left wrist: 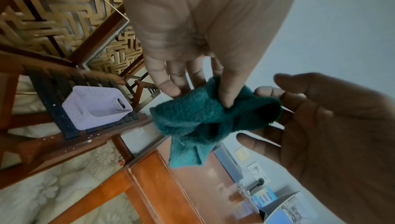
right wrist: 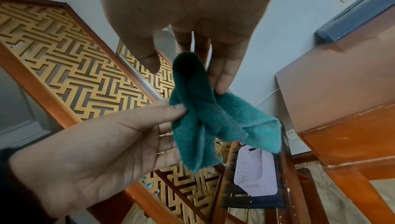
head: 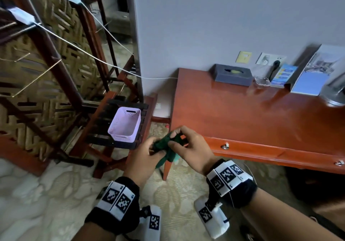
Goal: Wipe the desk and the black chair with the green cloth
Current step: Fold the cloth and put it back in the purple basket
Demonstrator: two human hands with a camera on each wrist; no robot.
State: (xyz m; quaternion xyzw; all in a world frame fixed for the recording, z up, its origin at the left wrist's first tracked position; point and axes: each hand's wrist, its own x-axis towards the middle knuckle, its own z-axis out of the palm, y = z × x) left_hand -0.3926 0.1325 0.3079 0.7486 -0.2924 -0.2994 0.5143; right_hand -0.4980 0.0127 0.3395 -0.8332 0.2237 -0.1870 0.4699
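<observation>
A crumpled green cloth (head: 166, 147) hangs in the air just off the left front corner of the red-brown desk (head: 242, 113). My left hand (head: 158, 150) pinches it from the left, thumb on top of the cloth (left wrist: 203, 121). My right hand (head: 173, 138) pinches its upper fold (right wrist: 213, 117) between thumb and fingers (right wrist: 220, 82). To the left stands the chair with a black slatted seat (head: 97, 140) in a wooden frame, and a lilac basket (head: 125, 124) sits on it. Neither hand touches the desk or the chair.
Along the desk's back edge by the wall stand a grey tissue box (head: 232, 74), a glass ashtray (head: 261, 82), leaflets (head: 283, 75) and a brochure holder (head: 309, 80). A white cable (head: 93, 57) runs from the wall to a lattice screen (head: 37, 72) at left. Pale carpet covers the floor.
</observation>
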